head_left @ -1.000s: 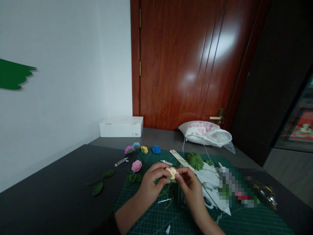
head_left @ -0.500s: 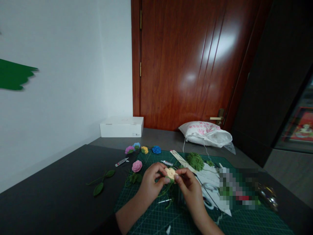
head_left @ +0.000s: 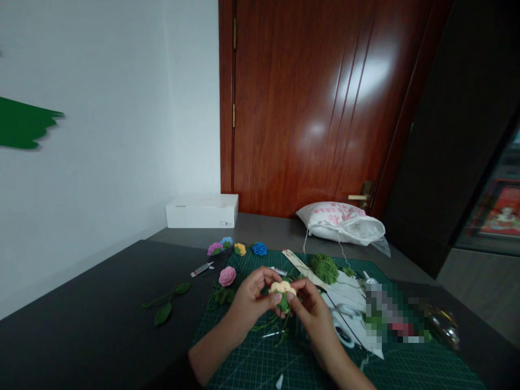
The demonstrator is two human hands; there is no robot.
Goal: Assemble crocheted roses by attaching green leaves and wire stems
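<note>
I'd take this for a room in a home: a glossy red-brown wooden door (head_left: 300, 119) with a lever handle (head_left: 357, 197), a plain pale wall (head_left: 109, 124), and a dark desk (head_left: 109, 287) kept crafty by a green cutting mat (head_left: 244, 363), a ball of yarn (head_left: 324, 268), scissors (head_left: 344, 331) and small woolly flowers (head_left: 227, 276).

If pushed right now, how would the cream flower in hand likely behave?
The cream flower would probably give softly, since it looks made of yarn. It seems light, pinched only between fingers. Its lobed edge might resist rolling.
</note>
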